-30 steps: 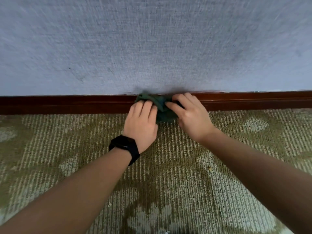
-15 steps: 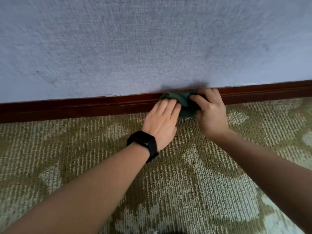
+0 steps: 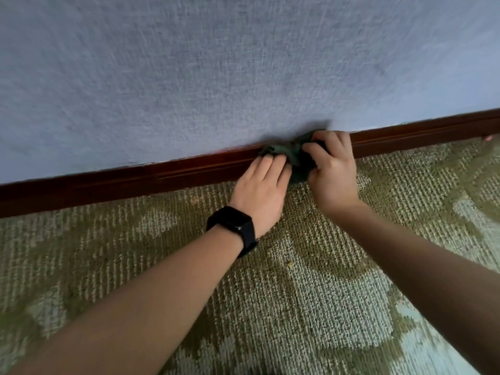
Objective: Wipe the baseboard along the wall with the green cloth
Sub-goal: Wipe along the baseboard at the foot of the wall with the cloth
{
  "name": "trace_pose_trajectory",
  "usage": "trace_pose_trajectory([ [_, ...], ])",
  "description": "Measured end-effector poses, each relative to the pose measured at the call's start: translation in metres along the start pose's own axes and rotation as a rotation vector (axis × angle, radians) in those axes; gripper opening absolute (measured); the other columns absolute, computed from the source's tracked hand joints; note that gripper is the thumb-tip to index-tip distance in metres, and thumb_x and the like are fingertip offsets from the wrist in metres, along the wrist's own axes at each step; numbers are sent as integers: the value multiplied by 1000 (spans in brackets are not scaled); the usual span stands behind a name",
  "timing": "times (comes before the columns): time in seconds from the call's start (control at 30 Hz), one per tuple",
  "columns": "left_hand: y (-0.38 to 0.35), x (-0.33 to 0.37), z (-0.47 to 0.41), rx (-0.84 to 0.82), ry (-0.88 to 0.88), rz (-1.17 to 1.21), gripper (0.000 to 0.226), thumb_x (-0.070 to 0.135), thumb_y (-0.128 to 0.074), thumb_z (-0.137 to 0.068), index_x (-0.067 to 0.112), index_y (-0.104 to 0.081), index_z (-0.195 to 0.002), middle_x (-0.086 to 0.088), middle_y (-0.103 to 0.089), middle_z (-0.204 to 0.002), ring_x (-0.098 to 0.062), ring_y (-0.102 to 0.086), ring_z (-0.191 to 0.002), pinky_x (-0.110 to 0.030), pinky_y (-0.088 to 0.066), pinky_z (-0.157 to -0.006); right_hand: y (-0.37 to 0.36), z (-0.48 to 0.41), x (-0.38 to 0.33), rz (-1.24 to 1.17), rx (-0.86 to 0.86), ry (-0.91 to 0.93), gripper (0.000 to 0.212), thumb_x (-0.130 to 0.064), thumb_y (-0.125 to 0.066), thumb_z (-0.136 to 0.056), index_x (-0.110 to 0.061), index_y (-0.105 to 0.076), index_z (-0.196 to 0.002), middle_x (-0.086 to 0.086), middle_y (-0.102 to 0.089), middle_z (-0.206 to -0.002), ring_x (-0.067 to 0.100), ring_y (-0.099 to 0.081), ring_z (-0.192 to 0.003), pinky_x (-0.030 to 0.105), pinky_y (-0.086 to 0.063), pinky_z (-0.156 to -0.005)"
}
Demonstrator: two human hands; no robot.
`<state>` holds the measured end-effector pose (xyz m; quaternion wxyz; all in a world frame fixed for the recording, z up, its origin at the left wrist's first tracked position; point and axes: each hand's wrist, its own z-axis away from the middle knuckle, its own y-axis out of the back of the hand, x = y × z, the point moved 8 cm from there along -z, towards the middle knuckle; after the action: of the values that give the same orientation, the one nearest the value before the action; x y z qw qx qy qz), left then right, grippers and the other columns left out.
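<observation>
A dark red-brown wooden baseboard (image 3: 135, 182) runs along the foot of the wall, slanting up to the right. The dark green cloth (image 3: 293, 156) is bunched against it, right of centre, partly hidden by my fingers. My left hand (image 3: 261, 189), with a black watch on its wrist, lies flat with its fingers pressing the cloth's left part onto the baseboard. My right hand (image 3: 334, 171) grips the cloth's right part, fingers curled over its top edge.
A pale blue textured wall (image 3: 216, 77) fills the upper half. A green and beige patterned carpet (image 3: 311, 293) covers the floor up to the baseboard. A small pink speck (image 3: 488, 138) lies at the far right by the baseboard.
Both hands and the cloth have slid to the right along the baseboard. The view has tilted, so the baseboard now slopes up to the right.
</observation>
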<state>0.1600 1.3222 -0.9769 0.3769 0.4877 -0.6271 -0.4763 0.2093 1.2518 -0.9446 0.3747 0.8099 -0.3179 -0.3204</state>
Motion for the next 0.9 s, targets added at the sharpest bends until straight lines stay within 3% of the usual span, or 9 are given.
trace_pose_trajectory([
  [0.27, -1, -34, 25, 22, -56, -143, 44, 9, -79, -56, 3, -71, -99, -15, -68, -97, -32, -65, -88, -38, -52, -87, -21, 10, -29, -114, -49, -15, 36, 12, -44, -66, 10, -67, -94, 26, -63, -97, 44, -56, -87, 43, -50, -78],
  [0.4, -1, -20, 11, 20, -30, -67, 43, 11, -80, -57, 5, -71, -98, -14, -68, -98, -31, -64, -89, -37, -52, -87, -15, 15, -5, -14, -159, 154, 41, -1, -39, -70, 8, -67, -99, 26, -64, -100, 44, -58, -87, 47, -52, -76],
  [0.63, -2, 19, -19, 10, -20, -26, 44, 19, -78, -62, 7, -69, -103, -10, -66, -107, -28, -62, -98, -34, -49, -90, 1, 13, 35, 46, -132, 54, 39, 8, -43, -69, 11, -65, -100, 29, -62, -101, 45, -58, -88, 48, -52, -78],
  [0.73, 0, 11, -10, 11, -58, -108, 50, 23, -78, -62, 7, -68, -108, -9, -66, -106, -26, -62, -97, -32, -49, -90, -1, 16, 22, 32, -93, -5, 36, 17, -52, -66, 12, -65, -99, 28, -63, -101, 45, -58, -90, 48, -50, -80],
  [0.9, 4, -30, 18, -16, -36, -190, 41, 15, -78, -61, 2, -68, -98, -16, -66, -94, -32, -63, -84, -37, -53, -81, -17, 11, -30, -67, -112, 132, 35, 3, -42, -73, 10, -67, -96, 25, -66, -96, 40, -60, -87, 41, -51, -79],
])
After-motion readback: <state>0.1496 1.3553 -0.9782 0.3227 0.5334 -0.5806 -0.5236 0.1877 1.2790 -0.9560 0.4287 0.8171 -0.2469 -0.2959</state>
